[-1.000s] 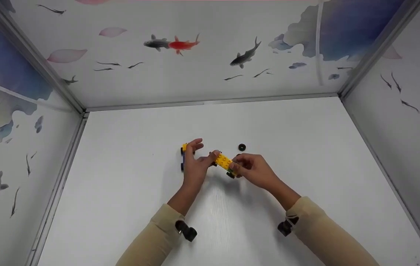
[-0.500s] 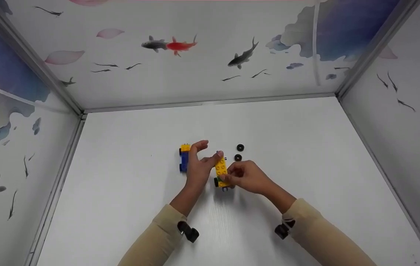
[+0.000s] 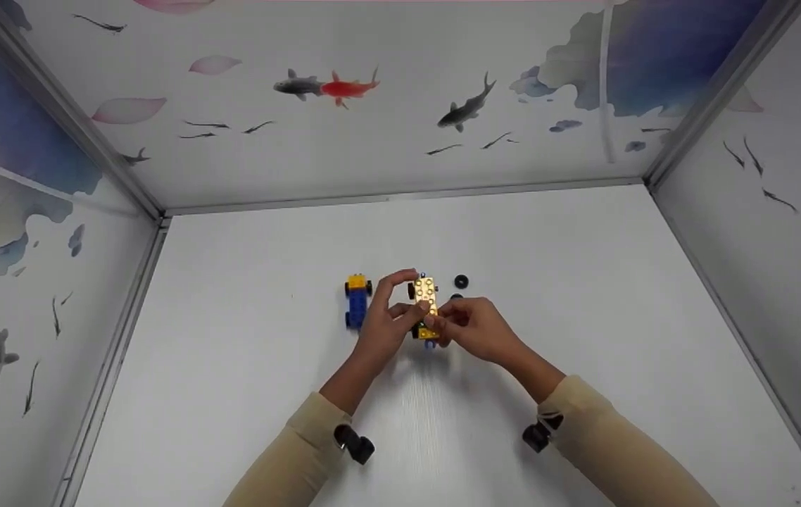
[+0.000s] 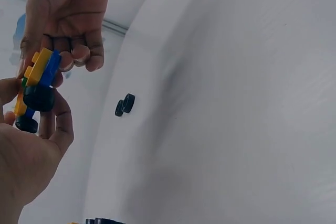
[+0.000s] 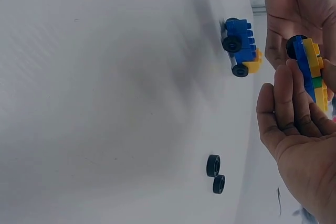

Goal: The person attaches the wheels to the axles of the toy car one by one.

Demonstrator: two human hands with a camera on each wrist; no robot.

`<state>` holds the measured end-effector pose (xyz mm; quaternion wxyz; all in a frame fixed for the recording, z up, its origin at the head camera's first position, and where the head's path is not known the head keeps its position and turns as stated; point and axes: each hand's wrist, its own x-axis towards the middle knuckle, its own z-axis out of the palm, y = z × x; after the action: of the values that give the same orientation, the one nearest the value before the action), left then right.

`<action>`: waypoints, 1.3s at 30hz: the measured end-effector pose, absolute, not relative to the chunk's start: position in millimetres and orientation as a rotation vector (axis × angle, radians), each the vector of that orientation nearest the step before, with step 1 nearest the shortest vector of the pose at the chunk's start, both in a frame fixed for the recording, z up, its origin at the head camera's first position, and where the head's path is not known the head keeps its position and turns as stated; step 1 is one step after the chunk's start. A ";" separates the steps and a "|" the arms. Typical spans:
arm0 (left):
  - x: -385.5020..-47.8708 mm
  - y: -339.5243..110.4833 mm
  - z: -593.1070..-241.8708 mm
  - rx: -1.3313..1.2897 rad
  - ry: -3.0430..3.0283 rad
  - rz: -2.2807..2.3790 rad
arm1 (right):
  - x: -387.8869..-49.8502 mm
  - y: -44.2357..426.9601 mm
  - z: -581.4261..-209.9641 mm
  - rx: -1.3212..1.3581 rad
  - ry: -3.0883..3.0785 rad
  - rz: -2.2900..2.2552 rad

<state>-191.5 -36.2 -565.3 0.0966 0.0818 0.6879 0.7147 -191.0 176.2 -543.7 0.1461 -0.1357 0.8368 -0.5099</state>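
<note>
Both hands hold a toy brick car [image 3: 425, 287] above the table; it has yellow studded bricks, a green piece and a blue base. Its black wheels [image 4: 39, 98] show along the side nearest my left hand. With thumb and fingers, my left hand [image 3: 383, 327] grips the car's left side. My right hand [image 3: 481, 329] pinches its near right part, and the fingertips hide what lies under them. Beyond my right hand lie two loose black wheels, one farther off [image 3: 462, 282] and one partly covered by the hand in the head view [image 3: 456, 297].
A second toy car [image 3: 357, 303], blue with a yellow brick at its far end, stands on wheels just left of my left hand. The white table [image 3: 267, 394] is bordered by printed panels [image 3: 400, 141] at the back and both sides.
The held car has turned from slanted to nearly lengthwise, then shifted slightly away from me. My left fingers now reach along its far end. The second car shows more fully; it stays in place.
</note>
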 end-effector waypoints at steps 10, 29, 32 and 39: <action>-190.6 -46.2 -568.7 0.469 2.102 2.014 | -191.5 175.0 -548.1 -0.399 2.416 -1.483; -192.0 -56.4 -572.6 0.501 1.999 1.920 | -193.2 175.4 -549.9 -0.387 2.402 -1.522; -192.1 -55.8 -572.5 0.493 1.992 1.956 | -195.6 177.6 -549.5 -0.343 2.411 -1.535; -191.9 -55.8 -571.7 0.407 1.984 1.985 | -208.0 192.2 -562.5 -0.207 2.662 -1.422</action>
<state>-191.9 -55.8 -571.7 0.1521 0.1418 0.6914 0.6919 -208.0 192.2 -562.5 0.0580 -0.0683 0.8785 -0.4693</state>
